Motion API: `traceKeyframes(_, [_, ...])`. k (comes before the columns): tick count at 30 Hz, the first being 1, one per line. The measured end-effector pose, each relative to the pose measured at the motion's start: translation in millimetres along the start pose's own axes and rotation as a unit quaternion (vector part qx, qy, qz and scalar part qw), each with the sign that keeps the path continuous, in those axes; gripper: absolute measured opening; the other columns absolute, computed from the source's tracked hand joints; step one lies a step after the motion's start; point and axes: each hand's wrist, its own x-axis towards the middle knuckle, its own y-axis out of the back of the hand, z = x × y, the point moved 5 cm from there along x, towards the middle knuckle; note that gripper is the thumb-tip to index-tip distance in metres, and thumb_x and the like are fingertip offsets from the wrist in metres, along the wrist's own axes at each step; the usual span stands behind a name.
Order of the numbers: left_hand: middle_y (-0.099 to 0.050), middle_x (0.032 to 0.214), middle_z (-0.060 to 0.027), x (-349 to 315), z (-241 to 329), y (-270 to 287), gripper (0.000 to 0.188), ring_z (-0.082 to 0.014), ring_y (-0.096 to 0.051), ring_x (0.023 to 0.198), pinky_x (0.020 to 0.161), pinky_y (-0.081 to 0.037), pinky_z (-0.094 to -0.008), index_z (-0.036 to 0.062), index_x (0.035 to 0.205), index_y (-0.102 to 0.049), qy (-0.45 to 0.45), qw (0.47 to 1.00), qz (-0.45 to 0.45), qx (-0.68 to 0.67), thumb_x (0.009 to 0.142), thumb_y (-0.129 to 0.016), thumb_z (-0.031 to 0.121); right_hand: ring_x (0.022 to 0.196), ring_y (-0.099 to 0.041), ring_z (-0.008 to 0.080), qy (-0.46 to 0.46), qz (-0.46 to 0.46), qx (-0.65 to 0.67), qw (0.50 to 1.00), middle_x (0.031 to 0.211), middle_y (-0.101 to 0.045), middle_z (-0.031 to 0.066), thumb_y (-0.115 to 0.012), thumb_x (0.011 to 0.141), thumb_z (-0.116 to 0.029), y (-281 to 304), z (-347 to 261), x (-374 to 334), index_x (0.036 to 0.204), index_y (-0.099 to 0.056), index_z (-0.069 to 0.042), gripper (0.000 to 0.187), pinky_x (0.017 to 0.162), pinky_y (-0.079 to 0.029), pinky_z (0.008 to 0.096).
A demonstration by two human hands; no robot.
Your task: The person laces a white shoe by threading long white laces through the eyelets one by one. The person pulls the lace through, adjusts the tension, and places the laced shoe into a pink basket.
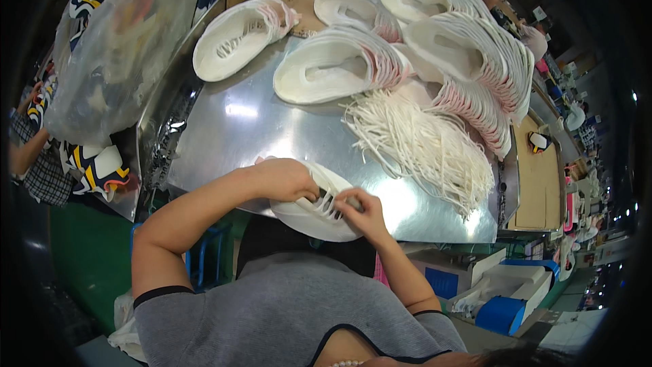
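Note:
At the near edge of the metal table I hold a white shoe upper (319, 221) with lacing strung across its opening. My left hand (288, 180) is closed on the upper's far left side, its fingertips at the opening. My right hand (362, 212) pinches at the white shoelace (330, 205) on the opening's right side. To the right of the hands lies a large bundle of loose white shoelaces (428, 146). Beyond it, white uppers with pinkish edges (468, 47) are nested in several stacks. Another laced upper (234, 41) rests at the far left of the table.
The shiny metal table (224, 136) has a raised rim on its left. Beyond that rim hangs a clear plastic bag (115, 61), near another person's arm (30, 146) and colourful shoes (102, 170). A cardboard tray (536, 190) stands at the right, with open boxes (506, 292) below.

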Motion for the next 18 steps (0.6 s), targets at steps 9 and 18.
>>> traceKeyframes(9, [-0.069,0.098,-0.0185,18,-15,2,0.028,-0.039,-0.065,0.086,0.075,-0.05,-0.0455,0.0121,0.114,-0.07,-0.091,0.995,-0.035,-0.013,0.092,-0.06,0.026,0.051,-0.058,0.0204,0.331,0.001,-0.291,0.898,0.063,-0.062,0.0046,-0.079,0.08,-0.027,-21,-28,-5,0.09,-0.07,-0.013,0.019,0.05,-0.045,0.0323])
traceKeyframes(18, [-0.065,0.103,-0.0128,-67,44,20,0.024,-0.0326,-0.064,0.095,0.081,-0.051,-0.0399,0.0089,0.109,-0.069,-0.031,0.874,0.48,0.07,0.086,-0.068,0.014,0.053,-0.06,0.0098,0.26,0.059,-0.184,0.946,0.066,-0.066,0.0034,-0.08,0.078,-0.019,3,20,1,0.088,-0.07,-0.008,0.018,0.051,-0.048,0.0259])
